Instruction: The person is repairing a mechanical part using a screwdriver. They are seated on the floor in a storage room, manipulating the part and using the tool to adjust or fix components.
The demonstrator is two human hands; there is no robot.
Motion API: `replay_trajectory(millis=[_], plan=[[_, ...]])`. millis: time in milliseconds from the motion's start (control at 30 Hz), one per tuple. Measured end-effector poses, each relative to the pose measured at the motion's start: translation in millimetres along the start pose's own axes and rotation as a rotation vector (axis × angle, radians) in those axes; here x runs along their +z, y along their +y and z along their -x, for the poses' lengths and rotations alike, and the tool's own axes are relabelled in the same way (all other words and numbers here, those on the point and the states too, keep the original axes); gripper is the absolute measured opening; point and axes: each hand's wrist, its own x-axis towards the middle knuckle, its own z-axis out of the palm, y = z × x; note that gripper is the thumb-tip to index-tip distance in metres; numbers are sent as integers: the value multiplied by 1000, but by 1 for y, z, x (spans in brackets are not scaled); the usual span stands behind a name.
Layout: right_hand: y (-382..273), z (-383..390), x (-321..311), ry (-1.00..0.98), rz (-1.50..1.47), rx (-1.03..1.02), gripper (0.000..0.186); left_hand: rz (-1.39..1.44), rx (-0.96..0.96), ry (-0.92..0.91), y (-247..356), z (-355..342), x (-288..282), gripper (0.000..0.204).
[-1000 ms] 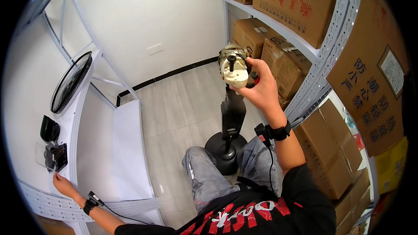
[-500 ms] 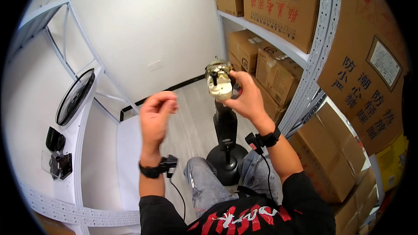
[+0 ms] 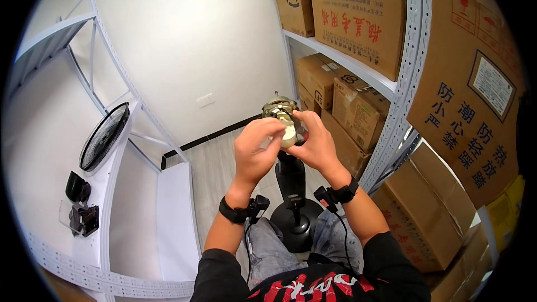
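Observation:
A bare fan motor (image 3: 278,105) with a metal body and a cream-coloured rear part tops a black fan stand (image 3: 291,182) in front of me. My right hand (image 3: 318,144) grips the motor's cream part from the right, thumb below and fingers above. From the left, my left hand (image 3: 258,146) reaches in against the same part, its thumb and fingers drawn together in a pinch. Whatever lies between those left fingertips is hidden. Between my knees stands the round black base (image 3: 293,229) of the stand.
On the left shelf (image 3: 106,190) lie a black round fan grille (image 3: 104,136) and small dark plastic parts (image 3: 81,204). Metal racking (image 3: 405,72) on the right carries several cardboard boxes (image 3: 358,22). A large carton (image 3: 464,89) stands close at my right.
My left hand has moved right and forward from beside the motor up against it. The right hand has stayed on the motor. The view has shifted slightly.

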Motion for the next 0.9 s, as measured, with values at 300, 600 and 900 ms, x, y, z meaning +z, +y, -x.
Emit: replay_trajectory(millis=[300,600,900], plan=[[1,1,-1,-2,21,0,68,-497,263,-40,7,-11,9,19],[3,1,0,25,-9,-24,70,-596,254,-148,4,-23,10,20],[-1,1,-2,-16,-14,25,69,-667,246,-245,9,-29,7,20]])
